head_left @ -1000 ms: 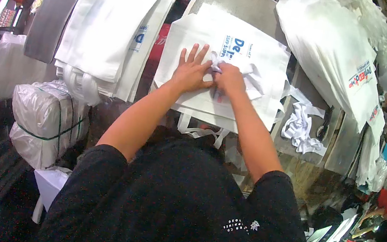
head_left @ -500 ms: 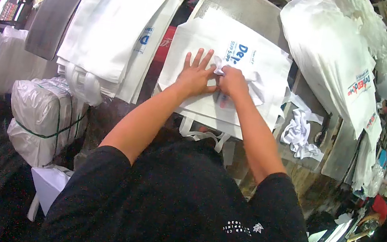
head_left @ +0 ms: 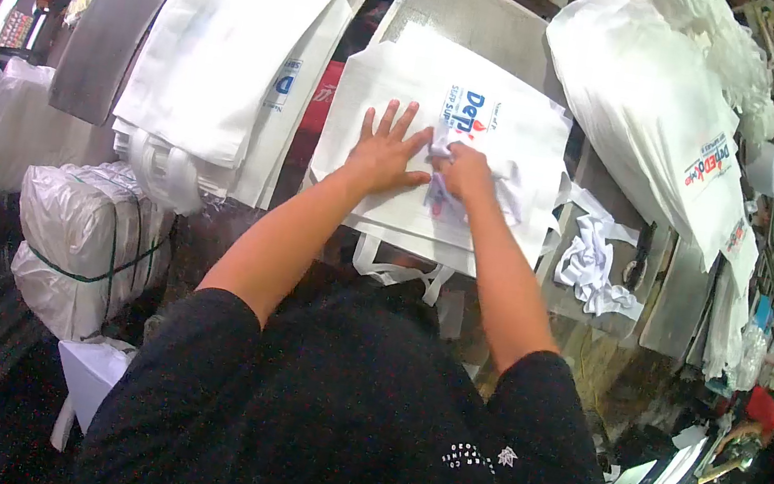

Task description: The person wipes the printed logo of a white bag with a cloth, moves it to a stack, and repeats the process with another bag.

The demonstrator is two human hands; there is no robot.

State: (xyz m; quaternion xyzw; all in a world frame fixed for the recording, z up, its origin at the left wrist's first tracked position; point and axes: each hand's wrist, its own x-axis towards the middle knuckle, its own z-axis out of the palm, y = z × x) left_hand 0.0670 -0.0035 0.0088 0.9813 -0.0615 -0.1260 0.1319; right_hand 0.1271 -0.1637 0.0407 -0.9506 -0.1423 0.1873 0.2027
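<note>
Grip of the right hand (head_left: 464,171): closed, knuckles up, around a bunched white strap (head_left: 443,142) in the middle of the top bag (head_left: 516,131). The left hand (head_left: 383,152) lies just beside it, open and flat, fingers spread and pressing the cloth down, touching the right at the thumb side.

That bag lies print-up on a few more of its kind on the worktop (head_left: 465,6), its blue lettering just past the fingertips. Its far edge stops short of the back, so a bare grey strip of worktop shows beyond it. Its near edge reaches the worktop's front edge, and two white loops (head_left: 393,268) hang over it against the person's dark shirt.

On the left, a narrow gap separates the bag's edge from a tall stack (head_left: 226,44) of white bags, so there is little room that way. On the right, the edge runs close to a heap of loose white strips (head_left: 591,264), and beyond those a big pile (head_left: 651,112) of printed bags slopes away. Below the stack, off the worktop, sits a plastic-wrapped bundle (head_left: 88,245) tied with green cord.
</note>
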